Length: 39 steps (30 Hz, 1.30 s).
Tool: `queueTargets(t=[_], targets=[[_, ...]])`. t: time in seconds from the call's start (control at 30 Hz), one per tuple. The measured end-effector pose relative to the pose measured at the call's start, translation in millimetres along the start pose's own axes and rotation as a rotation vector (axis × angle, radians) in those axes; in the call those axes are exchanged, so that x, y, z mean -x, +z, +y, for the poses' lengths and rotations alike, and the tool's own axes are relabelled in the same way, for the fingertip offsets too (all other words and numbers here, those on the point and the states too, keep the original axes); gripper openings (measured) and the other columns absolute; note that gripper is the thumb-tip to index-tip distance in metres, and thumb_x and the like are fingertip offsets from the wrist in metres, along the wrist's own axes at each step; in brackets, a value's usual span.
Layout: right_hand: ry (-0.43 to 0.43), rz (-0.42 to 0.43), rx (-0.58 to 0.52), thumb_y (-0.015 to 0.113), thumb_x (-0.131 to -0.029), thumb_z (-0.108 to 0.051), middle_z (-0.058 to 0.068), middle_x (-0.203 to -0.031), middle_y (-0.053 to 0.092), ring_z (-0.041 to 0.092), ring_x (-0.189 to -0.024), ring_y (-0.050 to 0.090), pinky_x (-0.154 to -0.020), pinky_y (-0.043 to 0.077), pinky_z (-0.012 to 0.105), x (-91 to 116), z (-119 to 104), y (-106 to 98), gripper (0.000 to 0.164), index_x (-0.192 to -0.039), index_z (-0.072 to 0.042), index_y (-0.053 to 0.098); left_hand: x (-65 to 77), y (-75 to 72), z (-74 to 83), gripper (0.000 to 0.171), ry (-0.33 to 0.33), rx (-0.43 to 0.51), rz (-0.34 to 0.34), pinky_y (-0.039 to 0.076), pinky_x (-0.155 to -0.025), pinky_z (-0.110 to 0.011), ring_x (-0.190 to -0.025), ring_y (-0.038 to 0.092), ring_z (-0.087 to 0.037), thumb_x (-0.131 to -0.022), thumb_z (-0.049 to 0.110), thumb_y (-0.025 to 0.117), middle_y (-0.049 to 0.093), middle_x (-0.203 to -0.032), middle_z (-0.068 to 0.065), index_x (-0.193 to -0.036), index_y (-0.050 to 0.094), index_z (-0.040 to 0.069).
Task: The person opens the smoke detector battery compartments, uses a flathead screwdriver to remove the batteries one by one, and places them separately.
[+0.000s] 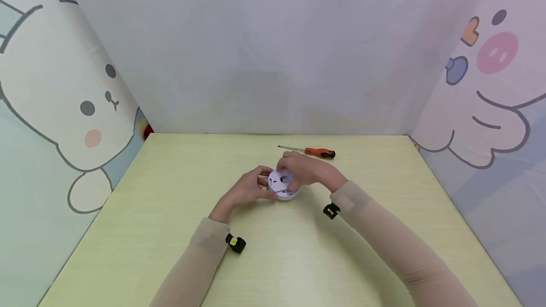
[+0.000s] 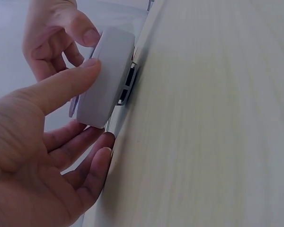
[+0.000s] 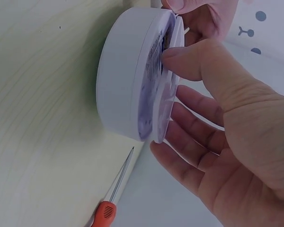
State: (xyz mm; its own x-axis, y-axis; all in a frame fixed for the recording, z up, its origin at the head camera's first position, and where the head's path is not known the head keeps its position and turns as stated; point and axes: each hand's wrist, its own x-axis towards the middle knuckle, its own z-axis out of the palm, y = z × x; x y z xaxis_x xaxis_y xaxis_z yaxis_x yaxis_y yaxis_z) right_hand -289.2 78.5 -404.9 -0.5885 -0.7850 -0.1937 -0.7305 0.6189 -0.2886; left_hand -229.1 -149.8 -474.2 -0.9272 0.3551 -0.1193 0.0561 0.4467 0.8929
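A round white smoke detector [image 1: 287,197] sits on the table between both hands, its back facing up. My left hand [image 1: 247,187] grips its side; in the left wrist view the thumb presses the housing [image 2: 106,75] and the other fingers reach around below. Beneath the housing a slotted grille part [image 2: 128,85] faces the tabletop. With my right hand [image 1: 300,167] I hold the thin white mounting plate [image 3: 163,113], thumb over its inner side and fingers behind. In the right wrist view the plate stands tilted away from the housing at one edge, with a printed label [image 3: 154,59] showing between them.
A screwdriver [image 1: 320,152] with an orange and black handle lies behind the hands, its shaft pointing left. The pale wooden table [image 1: 170,169] ends at a grey back curtain [image 1: 264,51], with cartoon-printed curtains [image 1: 55,84] on both sides.
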Motion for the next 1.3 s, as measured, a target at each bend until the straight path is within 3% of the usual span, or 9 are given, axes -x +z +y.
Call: queueTargets(t=[0.33,0.73,1.3], targets=[[0.031,0.068,-0.064,0.09,-0.087,-0.021,0.011,-0.133,0.06,0.026,-0.119,0.056,-0.103,0.054,0.043,22.9,13.6,-16.8,0.058,-0.137,-0.005,0.064,-1.9,0.4,0.5,0.073,-0.011,0.004,0.001,0.057,-0.091,-0.041,-0.116,0.067,-0.021,-0.083,0.021,0.094,0.068,-0.13,-0.003,-0.145,0.056,0.016],[0.103,0.238,-0.097,0.088,-0.083,-0.016,0.012,-0.119,0.065,0.027,-0.104,0.058,-0.094,0.055,0.044,56.0,53.9,-28.7,0.053,-0.128,0.002,0.068,-1.1,1.0,-0.2,0.074,-0.03,-0.007,0.011,0.056,-0.094,-0.042,-0.116,0.066,-0.021,-0.082,0.021,0.095,0.068,-0.128,-0.002,-0.145,0.057,0.016],[0.276,0.25,-0.159,0.086,-0.085,-0.016,0.02,-0.117,0.065,0.034,-0.107,0.061,-0.094,0.053,0.051,109.4,121.2,-3.9,0.05,-0.125,0.006,0.066,-0.8,0.7,1.6,0.074,-0.032,-0.006,0.012,0.056,-0.098,-0.044,-0.117,0.066,-0.021,-0.083,0.022,0.095,0.068,-0.129,-0.002,-0.146,0.056,0.016]])
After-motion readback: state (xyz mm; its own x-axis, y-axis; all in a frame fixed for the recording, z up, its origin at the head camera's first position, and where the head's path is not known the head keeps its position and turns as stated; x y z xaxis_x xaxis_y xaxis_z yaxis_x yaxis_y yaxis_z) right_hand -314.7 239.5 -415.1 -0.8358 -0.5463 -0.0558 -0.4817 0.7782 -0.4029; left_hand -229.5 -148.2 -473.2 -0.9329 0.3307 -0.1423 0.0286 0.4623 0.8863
